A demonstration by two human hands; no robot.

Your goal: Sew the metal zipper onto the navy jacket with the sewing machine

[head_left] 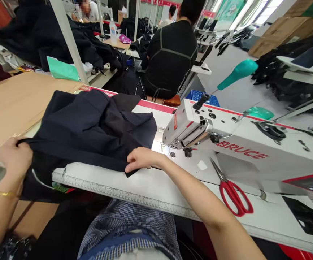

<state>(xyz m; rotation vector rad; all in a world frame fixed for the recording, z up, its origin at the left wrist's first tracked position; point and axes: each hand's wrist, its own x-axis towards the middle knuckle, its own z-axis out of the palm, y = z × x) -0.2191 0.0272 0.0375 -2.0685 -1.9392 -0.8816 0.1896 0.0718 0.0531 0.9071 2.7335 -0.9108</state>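
dark garment (91, 133) is gripped at its edge by left hand (14, 157) | right hand (142, 159) pinched on its hem, beside sewing machine (226, 144)

The sewing machine (243, 144) carried the brand name "BRUCE" in red capitals along the front of its white arm; a ruler scale (124, 193) of fine tick marks ran along the near table edge, its figures too small to read; red banners far behind bore unreadable lettering.
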